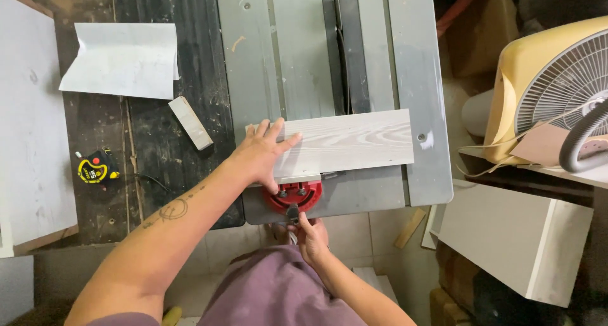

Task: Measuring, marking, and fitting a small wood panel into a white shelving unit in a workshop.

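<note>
A pale grey wood-grain board [354, 141] lies across the grey table saw top [421, 79], just in front of the blade slot [345, 54]. My left hand [263, 154] presses flat on the board's left end, fingers spread. A red mitre gauge [293, 196] sits behind the board at the table's near edge. My right hand [310, 236] grips the gauge's black handle from below.
A dark workbench [158, 136] on the left carries a yellow tape measure [97, 168], a small white offcut [190, 122] and a white sheet [123, 60]. A fan [557, 85] and grey hose stand at right. A white panel [513, 237] leans below them.
</note>
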